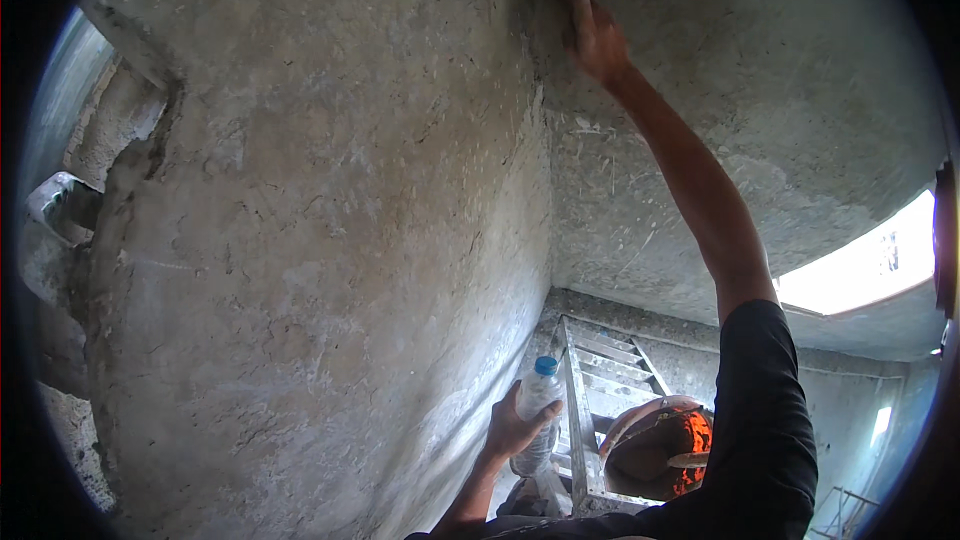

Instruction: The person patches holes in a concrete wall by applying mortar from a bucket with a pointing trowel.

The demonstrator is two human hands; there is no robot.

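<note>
My left hand [514, 428] is wrapped round a clear plastic bottle [535, 445] with a blue cap, low in the middle of the head view. The bottle stands nearly upright, leaning a little to the right. High above, my right hand [598, 38] reaches with a stretched arm to the inner corner of the rough grey plastered wall [330, 190]. Its fingers look closed near the surface, in dim light. What they hold, if anything, is too dark to make out.
A metal ladder [575, 400] stands below, right of the bottle. On it sits a bucket [650, 415] with orange markings, grey material inside and a handle-like tool sticking in. A bright window [860, 255] opens at right; a broken wall edge [110, 190] is at far left.
</note>
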